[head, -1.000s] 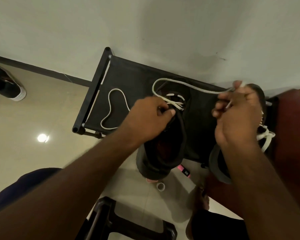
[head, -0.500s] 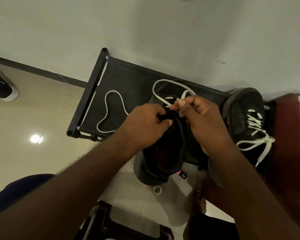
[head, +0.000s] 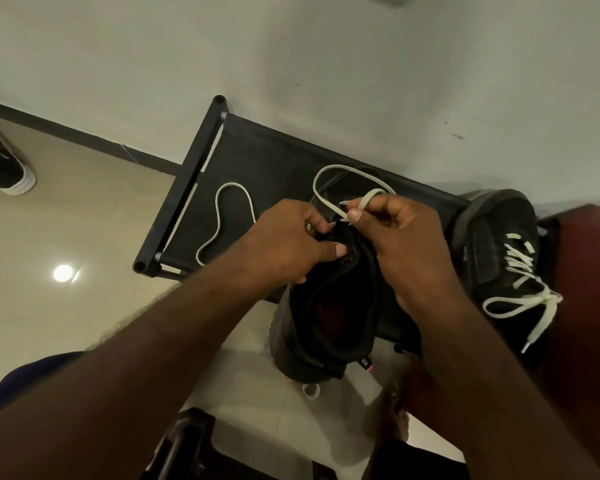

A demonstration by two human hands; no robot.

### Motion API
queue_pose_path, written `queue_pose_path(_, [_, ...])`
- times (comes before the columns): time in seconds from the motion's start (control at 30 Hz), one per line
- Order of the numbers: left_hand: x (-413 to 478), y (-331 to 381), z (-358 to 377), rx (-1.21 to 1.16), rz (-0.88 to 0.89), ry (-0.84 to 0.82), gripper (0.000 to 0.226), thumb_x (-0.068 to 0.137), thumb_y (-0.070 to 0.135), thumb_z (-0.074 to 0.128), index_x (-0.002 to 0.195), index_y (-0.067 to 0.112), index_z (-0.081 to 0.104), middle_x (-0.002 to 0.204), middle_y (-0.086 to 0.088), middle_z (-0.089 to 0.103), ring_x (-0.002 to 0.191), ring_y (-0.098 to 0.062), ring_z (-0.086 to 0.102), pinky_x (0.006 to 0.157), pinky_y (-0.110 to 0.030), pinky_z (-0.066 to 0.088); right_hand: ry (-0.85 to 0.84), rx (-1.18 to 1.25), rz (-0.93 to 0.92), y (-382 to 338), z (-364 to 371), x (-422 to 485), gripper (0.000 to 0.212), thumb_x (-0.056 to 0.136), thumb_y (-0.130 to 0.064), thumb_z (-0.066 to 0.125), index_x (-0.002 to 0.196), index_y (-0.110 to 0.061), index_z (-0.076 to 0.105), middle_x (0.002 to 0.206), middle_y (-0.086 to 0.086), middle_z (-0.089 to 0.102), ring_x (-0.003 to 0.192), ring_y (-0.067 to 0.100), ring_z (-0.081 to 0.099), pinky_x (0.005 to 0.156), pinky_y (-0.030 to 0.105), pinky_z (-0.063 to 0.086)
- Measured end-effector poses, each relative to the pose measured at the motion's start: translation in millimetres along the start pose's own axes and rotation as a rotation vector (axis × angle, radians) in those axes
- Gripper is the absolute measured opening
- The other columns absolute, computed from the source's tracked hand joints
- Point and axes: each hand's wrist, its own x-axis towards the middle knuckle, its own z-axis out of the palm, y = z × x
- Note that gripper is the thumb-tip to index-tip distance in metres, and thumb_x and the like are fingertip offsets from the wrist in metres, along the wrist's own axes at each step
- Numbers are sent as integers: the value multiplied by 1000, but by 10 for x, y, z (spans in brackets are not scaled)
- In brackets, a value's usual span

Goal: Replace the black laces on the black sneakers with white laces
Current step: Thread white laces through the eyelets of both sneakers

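Note:
A black sneaker [head: 326,327] lies on the front edge of a black fabric shoe rack [head: 257,157], heel toward me. My left hand [head: 288,244] grips its upper by the eyelets. My right hand [head: 402,244] pinches a white lace [head: 326,199] near its tip, just above the eyelets; the lace loops back over the toe. Its other end [head: 222,220] trails in a curve across the rack to the left. A second black sneaker [head: 499,244] stands at the right, laced in white with a tied bow.
A dark red cabinet [head: 589,289] stands at the right edge. Another black shoe with a white sole [head: 4,168] lies on the beige tile floor at far left. A black stool [head: 187,445] is near my legs. A small white ring [head: 310,389] lies on the floor.
My right hand came back from the right, where it had pulled the lace taut, to the sneaker's eyelets; the lace now hangs in a slack loop. The left hand stayed on the sneaker.

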Motion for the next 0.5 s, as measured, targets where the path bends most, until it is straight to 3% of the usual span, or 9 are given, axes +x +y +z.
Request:
queue_pose_path(0.07, [22, -4, -10, 0, -20, 4, 18, 89, 21, 71, 103, 22, 61, 93, -2, 61, 72, -14, 64, 51, -18, 53, -29, -77, -25, -8, -8, 38, 11, 92, -5, 67, 97, -12, 75, 98, -6, 75, 92, 3, 70, 82, 19, 55])
queue_pose_path(0.17, [59, -46, -7, 39, -27, 45, 14, 91, 18, 68, 102, 24, 62, 100, -2, 64, 82, -13, 65, 59, -23, 55, -6, -128, -38, 3, 2, 97, 11, 89, -4, 71, 95, -11, 74, 90, -4, 75, 81, 4, 71, 72, 14, 53])
queue_pose_path(0.23, [88, -63, 1, 57, -22, 71, 14, 90, 19, 68, 101, 26, 63, 98, -1, 66, 84, -13, 65, 65, -26, 54, 32, -111, -30, 8, 25, 111, 8, 87, -5, 74, 93, -10, 74, 84, -1, 75, 76, 7, 72, 68, 15, 53])
queue_pose_path(0.3, [97, -68, 1, 58, -18, 76, 12, 90, 19, 69, 98, 26, 63, 94, 0, 65, 81, -11, 63, 62, -24, 51, 56, -128, -43, 9, 59, 121, 6, 86, -7, 75, 91, -10, 75, 80, -2, 75, 74, 7, 72, 66, 14, 53])
queue_pose_path(0.5, [106, -61, -21, 79, -5, 67, 10, 90, 21, 69, 92, 24, 61, 88, 2, 62, 79, -10, 60, 63, -24, 46, 14, -177, -68, 13, 57, 165, 5, 84, -7, 76, 86, -11, 75, 86, -5, 75, 79, 4, 72, 73, 16, 56])
